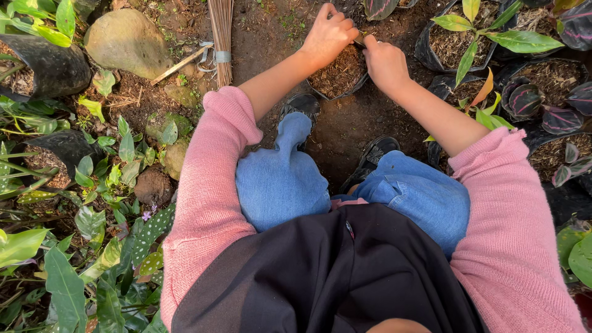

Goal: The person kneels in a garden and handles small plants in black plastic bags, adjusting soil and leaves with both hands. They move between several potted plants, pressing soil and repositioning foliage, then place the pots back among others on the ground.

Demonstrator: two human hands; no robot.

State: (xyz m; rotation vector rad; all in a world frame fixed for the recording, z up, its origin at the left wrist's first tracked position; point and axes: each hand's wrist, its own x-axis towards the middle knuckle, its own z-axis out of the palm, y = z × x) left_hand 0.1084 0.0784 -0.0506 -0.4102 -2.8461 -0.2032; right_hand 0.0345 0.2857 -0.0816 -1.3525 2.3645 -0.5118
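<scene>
both hands (356, 46) grip a soil-filled bag (338, 75) — potted plants (487, 43) alongside.

One black plastic grow bag (338, 77), upright on bare soil just ahead of the person's shoes. Filled near the rim with coarse brown fibrous mix. Rim soft, crumpled. Far edge is hidden under both hands.
</scene>
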